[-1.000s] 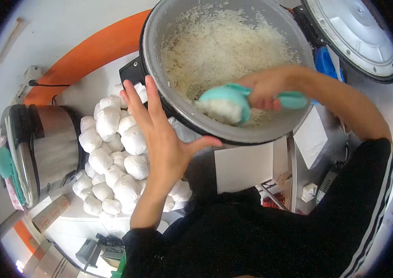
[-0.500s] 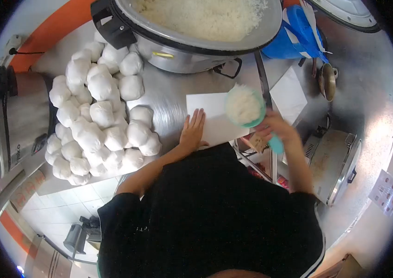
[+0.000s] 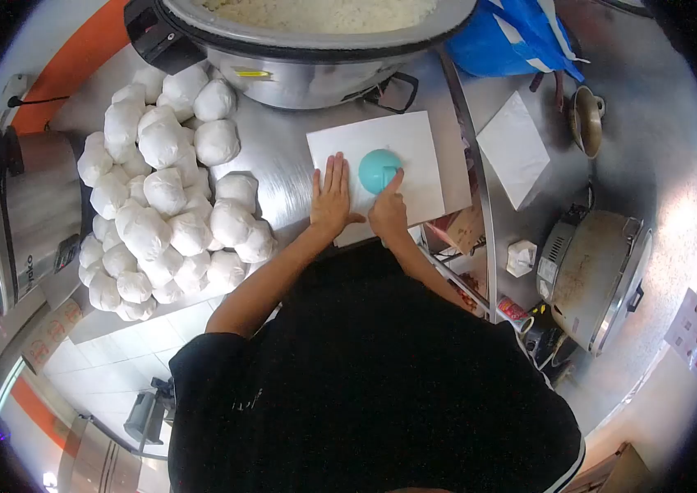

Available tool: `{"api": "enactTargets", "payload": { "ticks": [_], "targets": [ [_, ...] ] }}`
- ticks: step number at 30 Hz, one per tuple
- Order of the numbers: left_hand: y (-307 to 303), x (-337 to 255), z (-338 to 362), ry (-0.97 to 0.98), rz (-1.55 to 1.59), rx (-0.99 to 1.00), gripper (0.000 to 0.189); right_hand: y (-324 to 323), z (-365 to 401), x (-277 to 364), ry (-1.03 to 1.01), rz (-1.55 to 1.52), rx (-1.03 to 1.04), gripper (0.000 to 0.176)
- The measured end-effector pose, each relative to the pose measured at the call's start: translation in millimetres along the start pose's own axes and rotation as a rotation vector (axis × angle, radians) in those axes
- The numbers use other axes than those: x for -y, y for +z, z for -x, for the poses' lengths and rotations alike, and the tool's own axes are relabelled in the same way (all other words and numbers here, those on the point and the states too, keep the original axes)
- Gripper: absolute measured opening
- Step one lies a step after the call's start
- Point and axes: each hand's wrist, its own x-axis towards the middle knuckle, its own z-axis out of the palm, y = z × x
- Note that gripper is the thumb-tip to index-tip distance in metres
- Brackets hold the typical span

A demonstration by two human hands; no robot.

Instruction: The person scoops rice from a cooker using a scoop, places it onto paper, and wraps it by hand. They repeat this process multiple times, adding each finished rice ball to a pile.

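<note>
My left hand point(image 3: 332, 197) lies flat with fingers stretched on the left part of a stack of white paper sheets point(image 3: 414, 144). My right hand point(image 3: 388, 209) grips the handle of a turquoise rice scoop point(image 3: 378, 168). The scoop is upside down on the paper, its rounded back facing up, so whatever rice is under it is hidden. To the left stands a pile of white wrapped bundles point(image 3: 163, 193) on the steel counter. Beyond the paper, a large rice cooker point(image 3: 307, 78) holds white cooked rice point(image 3: 324, 15).
A blue bag point(image 3: 504, 41) sits right of the cooker. Another white sheet point(image 3: 515, 148) and a small metal pan point(image 3: 586, 122) lie on the right-hand counter. A second cooker point(image 3: 595, 279) stands at the right, another appliance point(image 3: 36, 205) at the far left.
My right hand has brought the rice-filled scoop left and turned it over onto the paper. My left hand stays flat on the sheets. The whole view has shifted slightly.
</note>
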Motion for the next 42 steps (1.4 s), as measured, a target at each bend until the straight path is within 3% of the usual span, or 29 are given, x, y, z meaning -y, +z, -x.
{"api": "enactTargets", "payload": {
  "ticks": [4,7,10,12,14,16,17,19,20,21,22,24,26,28,32,34,35,36,40,42],
  "targets": [
    [-1,0,5,0.006,0.022,-0.015,0.133,-10,-5,-5,0.033,-0.127,0.075,0.077],
    [3,3,10,0.038,0.050,-0.091,0.135,-30,13,-20,-0.328,-0.204,-0.120,0.070],
    [12,9,28,0.125,0.275,-0.275,0.111,-82,10,-21,-0.114,-0.302,-0.040,0.069],
    [16,18,40,0.187,0.351,-0.343,0.088,-80,-56,-65,-0.395,-0.231,-0.347,0.068],
    [23,18,62,0.223,0.385,-0.288,0.061,-93,-132,-95,-0.429,-0.110,-0.327,0.069],
    [33,14,69,0.227,0.407,-0.355,0.038,-105,-181,-86,-0.260,-0.077,-0.180,0.073],
    [36,13,72,0.230,0.415,-0.385,0.026,-112,-198,-78,-0.215,-0.253,-0.030,0.075],
    [36,9,69,0.205,0.397,-0.426,0.017,-118,-196,-74,-0.214,-0.249,0.016,0.078],
    [33,7,68,0.199,0.390,-0.442,0.013,-117,-188,-72,-0.263,-0.066,-0.095,0.079],
    [30,5,67,0.145,0.487,-0.402,0.012,-120,-183,-68,-0.317,0.122,-0.213,0.080],
    [25,3,65,0.091,0.585,-0.368,0.011,-120,-167,-71,-0.430,0.119,-0.313,0.084],
    [17,3,61,0.058,0.664,-0.397,0.008,-92,-134,-98,-0.773,0.164,-0.307,0.088],
    [2,-1,59,-0.050,0.734,-0.332,0.008,-103,-62,-103,-0.828,0.354,0.147,0.082],
    [-2,5,54,-0.056,0.770,-0.314,0.017,-102,-30,-123,-0.857,0.337,0.163,0.057],
    [-13,-18,63,0.012,0.602,-0.482,0.039,-81,-51,-155,-0.782,-0.150,0.000,0.024],
    [2,-18,69,0.113,0.423,-0.479,0.038,-78,-47,-159,-0.828,-0.399,0.019,0.019],
    [15,-15,72,0.163,0.334,-0.474,0.039,-75,-46,-166,-0.877,-0.348,0.021,0.019],
    [38,-1,80,0.125,0.342,-0.414,0.044,-74,-47,-174,-0.931,-0.294,0.019,0.020],
    [53,-13,104,0.028,0.412,-0.502,0.057,-68,-35,-196,-1.022,-0.262,0.053,0.023],
    [52,-13,115,0.032,0.403,-0.502,0.055,-67,-21,-204,-1.004,-0.298,0.109,0.022]
  ]
}}
